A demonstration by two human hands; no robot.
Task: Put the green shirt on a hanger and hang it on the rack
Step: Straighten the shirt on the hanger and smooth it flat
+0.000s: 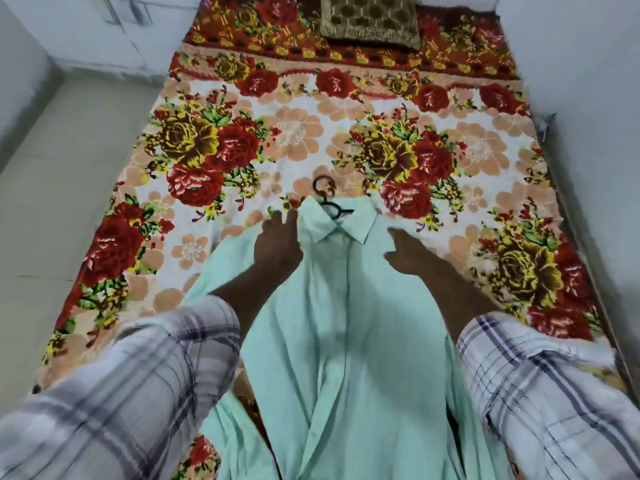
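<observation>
A bed (pixel 313 95) fills the middle of a pale room, with a white wall (pixel 581 64) along its right edge and a light tiled floor (pixel 62 188) along its left; it is covered by a blanket (pixel 481 150) printed with red, yellow and peach flowers; a brown patterned pillow (pixel 370 22) lies at the far edge, near the middle of its width.

The green shirt (pixel 339 323) lies front up on the blanket, midway between the left and right edges, its hem toward the near edge and its collar (pixel 341 225) pointing to the far edge; the placket runs straight down the middle and looks closed, with creases in the cloth lower down; a dark hanger (pixel 326 192) sits in the neck opening, its hook sticking out past the collar onto the blanket, its arms hidden under the cloth.

The left hand (pixel 277 247) rests flat on the shirt's shoulder just left of the collar, fingers straight and spread, the tips reaching the shoulder's edge; it holds nothing; the right hand (pixel 412 254) lies on the opposite shoulder, just right of the collar, fingers pointing toward it; it is blurred, and whether it pinches the cloth or only presses on it I cannot tell.

Both forearms come in from the near edge in rolled plaid sleeves, left sleeve (pixel 138 375) and right sleeve (pixel 554 393), one on each side of the shirt's body.
</observation>
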